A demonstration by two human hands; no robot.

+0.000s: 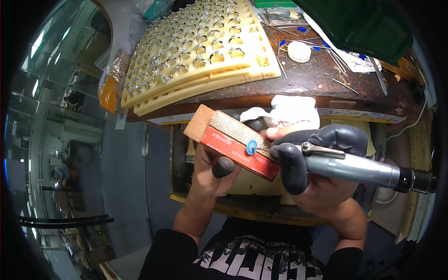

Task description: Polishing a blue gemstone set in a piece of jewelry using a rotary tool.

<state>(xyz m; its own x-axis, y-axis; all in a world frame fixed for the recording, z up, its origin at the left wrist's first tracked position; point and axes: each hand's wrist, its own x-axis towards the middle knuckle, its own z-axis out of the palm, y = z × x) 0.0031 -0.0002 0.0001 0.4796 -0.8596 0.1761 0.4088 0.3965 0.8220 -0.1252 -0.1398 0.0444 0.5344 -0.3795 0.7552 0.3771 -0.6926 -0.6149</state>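
Observation:
My left hand, with black finger covers, is closed round a wooden block. Red printed tape wraps the block, and a tan woven-looking strip runs along its top face. In my right hand, also in black finger covers, is a silver rotary handpiece held like a pen. Its thin shaft ends in a small blue disc, which sits against the block where strip and tape meet. Whether the disc is spinning cannot be seen. A white cloth lies just behind my hands.
Stacked cream trays hold rows of silver rings at the bench's far left. On the dark wooden bench are a round white container, scattered metal burs and tweezers. A green lamp shade overhangs the far right.

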